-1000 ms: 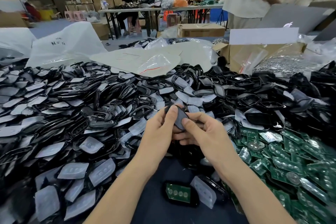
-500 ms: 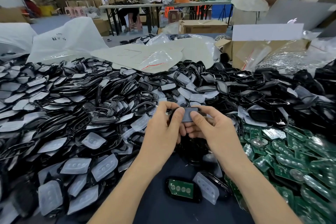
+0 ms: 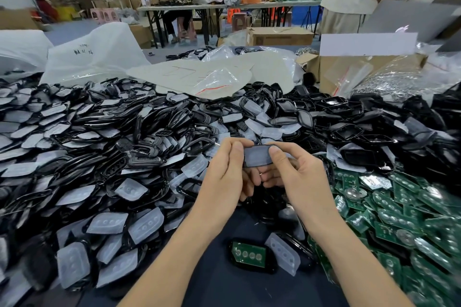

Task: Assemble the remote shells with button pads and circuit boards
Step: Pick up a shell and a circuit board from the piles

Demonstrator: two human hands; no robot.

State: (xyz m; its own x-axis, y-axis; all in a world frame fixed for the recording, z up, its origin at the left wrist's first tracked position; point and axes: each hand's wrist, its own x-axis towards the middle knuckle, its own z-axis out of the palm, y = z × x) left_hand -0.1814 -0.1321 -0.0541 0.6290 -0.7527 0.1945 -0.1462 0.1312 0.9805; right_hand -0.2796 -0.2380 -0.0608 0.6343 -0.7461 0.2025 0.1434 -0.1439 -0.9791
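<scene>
A remote shell [image 3: 258, 156] was pinched at its two ends by the left hand [image 3: 224, 177] and the right hand [image 3: 298, 177], held over the table [image 3: 224, 289] between black shells [image 3: 147, 154] and green circuit boards [image 3: 411, 219].

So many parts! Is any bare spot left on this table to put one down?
Only the dark cloth at the near edge: bordered left by the heap of shells and button pads, right by the green circuit boards, ahead by a shell holding a board. Everywhere else is piled.
</scene>
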